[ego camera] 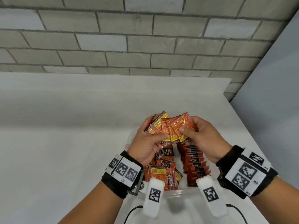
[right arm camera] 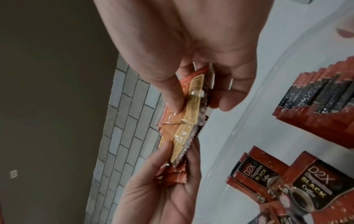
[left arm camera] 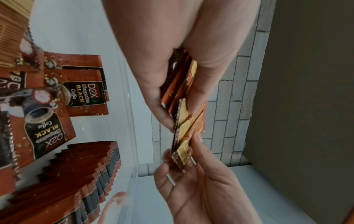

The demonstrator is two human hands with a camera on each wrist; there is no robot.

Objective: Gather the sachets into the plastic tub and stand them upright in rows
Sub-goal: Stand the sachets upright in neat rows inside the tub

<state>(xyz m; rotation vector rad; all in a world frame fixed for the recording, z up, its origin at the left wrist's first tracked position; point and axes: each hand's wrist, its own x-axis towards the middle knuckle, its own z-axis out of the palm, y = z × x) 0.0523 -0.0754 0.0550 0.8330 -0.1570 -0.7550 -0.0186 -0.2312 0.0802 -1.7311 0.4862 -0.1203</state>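
Both hands hold one fanned bundle of orange-red sachets [ego camera: 171, 128] above the clear plastic tub [ego camera: 178, 194]. My left hand [ego camera: 153, 135] grips the bundle's left side, thumb on top. From the right, my right hand [ego camera: 189, 126] pinches the front sachets with thumb and fingers. In the tub, a row of sachets [ego camera: 194, 162] stands upright along the right side, and loose sachets [ego camera: 163, 172] lie flat on the left. The left wrist view shows the bundle [left arm camera: 184, 121] edge-on and the row [left arm camera: 86, 174]. The right wrist view shows the bundle [right arm camera: 191, 121] and the loose sachets [right arm camera: 306, 189].
The tub sits on a white table [ego camera: 64, 126] close to its near edge. A grey brick wall [ego camera: 113, 38] runs behind the table, and a plain grey panel [ego camera: 275, 94] stands past its right edge. Black cables [ego camera: 132, 212] hang near my wrists.
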